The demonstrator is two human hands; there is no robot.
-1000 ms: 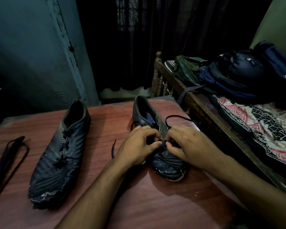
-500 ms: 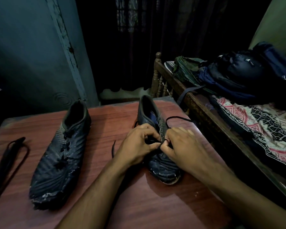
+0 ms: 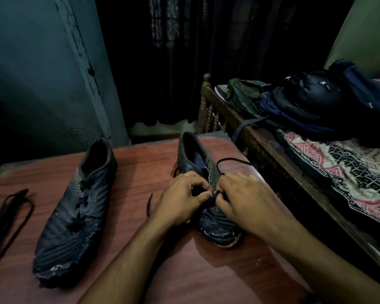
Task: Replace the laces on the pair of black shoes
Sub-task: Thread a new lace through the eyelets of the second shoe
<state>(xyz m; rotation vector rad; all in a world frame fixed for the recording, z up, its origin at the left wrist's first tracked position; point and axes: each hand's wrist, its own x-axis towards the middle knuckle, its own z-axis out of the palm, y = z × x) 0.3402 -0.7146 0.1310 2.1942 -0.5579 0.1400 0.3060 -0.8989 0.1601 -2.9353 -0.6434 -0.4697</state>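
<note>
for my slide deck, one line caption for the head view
Both hands work a black lace on the right shoe; the left shoe waits.

My left hand (image 3: 184, 200) and right hand (image 3: 246, 202) meet over the middle of the shoe (image 3: 206, 172) on the table (image 3: 184, 270), its toe toward me, its heel beyond my knuckles; a lace (image 3: 230, 160) loops out past my right hand; a lace end (image 3: 149, 205) lies just left of my left wrist; the second shoe (image 3: 75, 213) lies well left; a spare lace (image 3: 7, 218) lies farther left; the bed (image 3: 316, 172) stands right of my right hand, bags (image 3: 312, 102) on it.
</note>
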